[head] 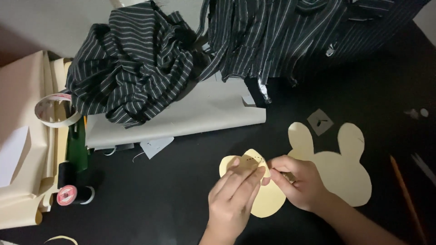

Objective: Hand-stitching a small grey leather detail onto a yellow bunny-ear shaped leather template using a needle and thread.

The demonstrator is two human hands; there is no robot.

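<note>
My left hand (234,193) holds a small cream fabric piece (268,202) by its upper edge, where a line of dark stitches shows. My right hand (297,181) pinches at the same edge from the right, fingertips closed as on a needle, which is too small to see. A larger cream piece cut in a rabbit-head shape (338,170) lies flat on the black table just right of my hands.
Heaps of black white-striped cloth (131,63) lie at the back over cream sheets (195,113). A tape roll (54,110), green bottle (77,147) and black thread spool (72,195) sit left. A pencil (406,199) lies right. A grey fabric scrap (320,121) lies above the rabbit shape.
</note>
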